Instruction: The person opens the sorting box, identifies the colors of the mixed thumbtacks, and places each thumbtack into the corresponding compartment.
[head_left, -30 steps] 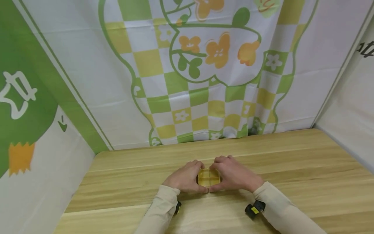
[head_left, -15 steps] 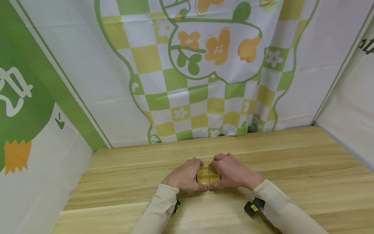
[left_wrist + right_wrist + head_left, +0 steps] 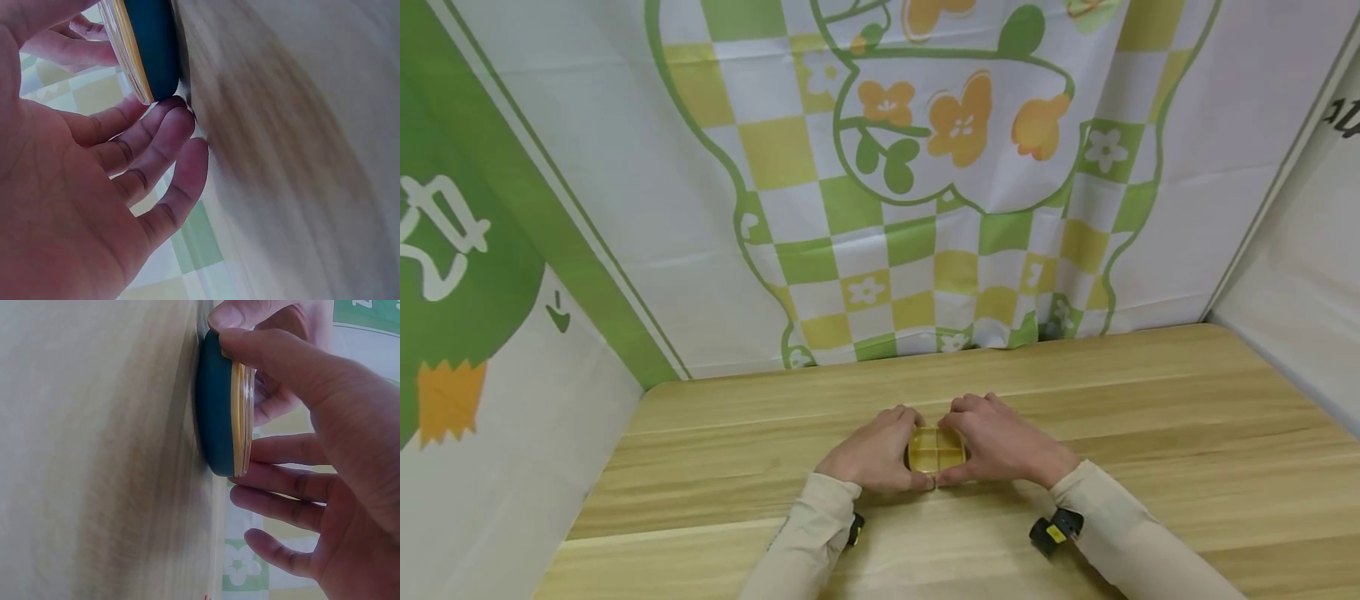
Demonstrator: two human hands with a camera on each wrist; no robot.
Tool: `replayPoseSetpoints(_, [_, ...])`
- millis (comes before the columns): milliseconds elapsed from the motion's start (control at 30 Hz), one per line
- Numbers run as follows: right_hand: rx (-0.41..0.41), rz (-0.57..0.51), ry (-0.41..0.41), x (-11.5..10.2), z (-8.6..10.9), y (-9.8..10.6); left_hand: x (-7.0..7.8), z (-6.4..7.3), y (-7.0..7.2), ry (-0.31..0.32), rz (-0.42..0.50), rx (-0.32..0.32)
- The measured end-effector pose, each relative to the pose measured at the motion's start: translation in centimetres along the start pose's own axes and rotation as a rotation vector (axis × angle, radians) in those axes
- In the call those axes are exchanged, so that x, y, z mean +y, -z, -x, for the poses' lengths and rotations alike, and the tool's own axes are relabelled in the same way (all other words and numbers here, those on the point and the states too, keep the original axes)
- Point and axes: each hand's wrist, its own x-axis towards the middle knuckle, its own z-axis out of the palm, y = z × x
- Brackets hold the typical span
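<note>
A small pill box (image 3: 937, 450) with yellow insides split into four-part sections lies flat on the wooden table, between both hands. Its dark teal base shows in the wrist views, below a yellow rim and a clear lid (image 3: 248, 425). My left hand (image 3: 880, 454) holds the box from the left, thumb at the near edge and fingers round the far corner. From the right side, my right hand (image 3: 1000, 442) grips it the same way, and the two thumbs meet at the front. In the left wrist view, the fingertips (image 3: 175, 122) reach the base's lower edge. The far edge is partly hidden by fingers.
The wood-grain table (image 3: 737, 467) extends on every side of the hands. A checked, flowered cloth (image 3: 925, 250) hangs behind its back edge, with printed panels at left and right. Black wrist devices (image 3: 1054, 532) sit at the cuffs.
</note>
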Motion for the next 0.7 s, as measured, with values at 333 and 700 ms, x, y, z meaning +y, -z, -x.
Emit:
replayPoseSetpoints(333, [0.0, -0.034, 0.001, -0.02, -0.05, 0.01, -0.18, 0.03, 0.0, 0.035, 0.045, 0.031])
replayPoseSetpoints(700, [-0.027, -0.089, -0.026, -0.16, -0.11, 0.04, -0.15, 0.17, 0.15, 0.012, 0.026, 0.024])
